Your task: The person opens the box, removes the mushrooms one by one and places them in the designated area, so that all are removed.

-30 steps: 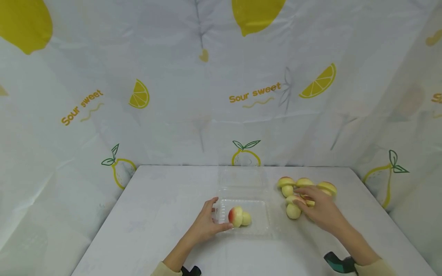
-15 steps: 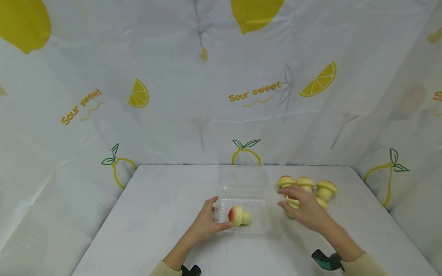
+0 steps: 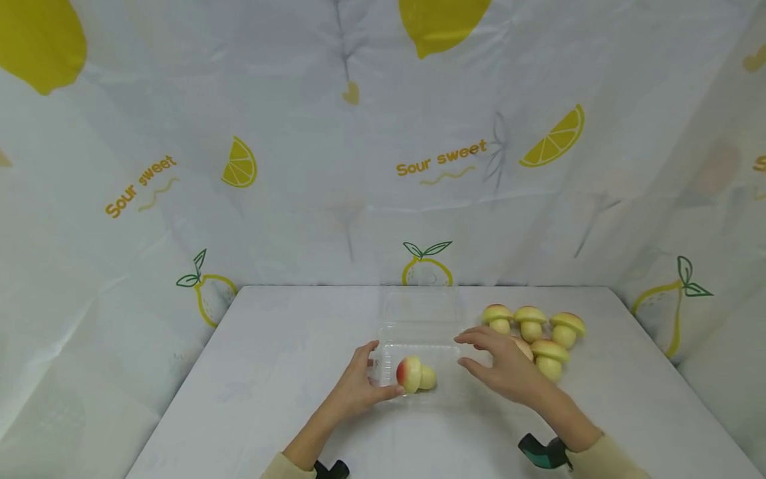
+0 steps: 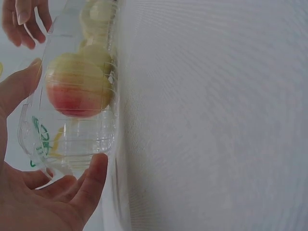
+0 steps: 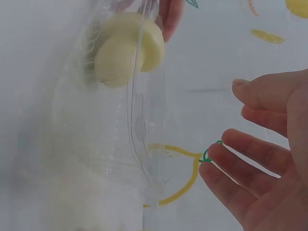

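Note:
A clear plastic clamshell box (image 3: 447,387) lies unfolded on the table, its lid (image 3: 421,307) folded back. Inside the base, one yellow mushroom-shaped piece with a red-blushed cap (image 3: 409,374) lies on its side. My left hand (image 3: 358,387) grips the box's left end, thumb at the near edge and fingers at the far side; the left wrist view shows the fingertips (image 4: 98,166) against the clear wall. My right hand (image 3: 505,367) hovers by the box's right edge, fingers loosely bent and holding nothing, apart from the box in the right wrist view.
Several more mushroom pieces (image 3: 549,359) stand in a group at the right of the white table (image 3: 287,332); one is partly behind my right hand. A lemon-print sheet (image 3: 323,219) hangs behind the table.
My right hand has moved left from the mushroom group to the box's right edge, uncovering most of the group. The left hand, box and mushroom inside have stayed put.

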The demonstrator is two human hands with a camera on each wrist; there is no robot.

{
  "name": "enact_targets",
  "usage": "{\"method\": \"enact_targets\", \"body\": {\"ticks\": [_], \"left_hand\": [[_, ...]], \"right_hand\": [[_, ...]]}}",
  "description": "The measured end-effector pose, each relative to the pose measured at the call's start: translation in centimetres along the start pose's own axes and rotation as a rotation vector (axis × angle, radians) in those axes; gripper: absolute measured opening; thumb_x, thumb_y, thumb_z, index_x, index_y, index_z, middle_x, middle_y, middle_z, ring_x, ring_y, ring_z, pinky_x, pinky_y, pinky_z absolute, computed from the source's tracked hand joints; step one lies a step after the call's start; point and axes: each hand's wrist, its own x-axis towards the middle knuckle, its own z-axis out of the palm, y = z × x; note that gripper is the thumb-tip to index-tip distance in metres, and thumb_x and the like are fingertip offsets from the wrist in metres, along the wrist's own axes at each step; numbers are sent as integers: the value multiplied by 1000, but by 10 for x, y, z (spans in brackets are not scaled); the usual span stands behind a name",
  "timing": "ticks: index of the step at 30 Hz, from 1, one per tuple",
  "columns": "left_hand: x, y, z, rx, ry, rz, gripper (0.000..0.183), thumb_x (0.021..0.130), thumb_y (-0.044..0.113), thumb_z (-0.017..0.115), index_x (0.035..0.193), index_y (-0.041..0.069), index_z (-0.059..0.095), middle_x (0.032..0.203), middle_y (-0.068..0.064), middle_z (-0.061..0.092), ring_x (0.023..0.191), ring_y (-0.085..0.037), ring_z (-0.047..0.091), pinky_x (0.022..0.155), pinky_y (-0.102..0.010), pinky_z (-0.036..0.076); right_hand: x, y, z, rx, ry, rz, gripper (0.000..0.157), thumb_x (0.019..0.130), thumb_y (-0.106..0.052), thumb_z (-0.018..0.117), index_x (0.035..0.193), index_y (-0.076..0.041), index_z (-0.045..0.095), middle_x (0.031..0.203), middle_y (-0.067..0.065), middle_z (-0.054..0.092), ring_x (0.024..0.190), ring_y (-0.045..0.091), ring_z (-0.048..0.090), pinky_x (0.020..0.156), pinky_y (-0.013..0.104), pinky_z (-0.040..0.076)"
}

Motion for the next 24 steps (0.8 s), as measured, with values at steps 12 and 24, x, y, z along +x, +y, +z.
{"method": "enact_targets", "body": {"ticks": [12, 24], "left_hand": [[-2, 1, 0, -18, 0, 2, 106, 76, 40, 90, 155, 3, 30, 149, -23, 41, 130, -42, 49, 95, -55, 50], [0, -1, 0, -11, 0, 16, 106, 76, 44, 89, 156, 4, 30, 151, -20, 40, 131, -40, 49, 95, -52, 51]], "right_hand": [[9, -9, 20, 28, -63, 2, 32, 89, -10, 78, 120, -11, 70, 120, -1, 67, 110, 21, 65, 90, 38, 55], [21, -15, 34, 64, -116, -31, 30, 89, -8, 78, 118, -9, 70, 118, 2, 68, 107, 26, 65, 88, 39, 55]]}}
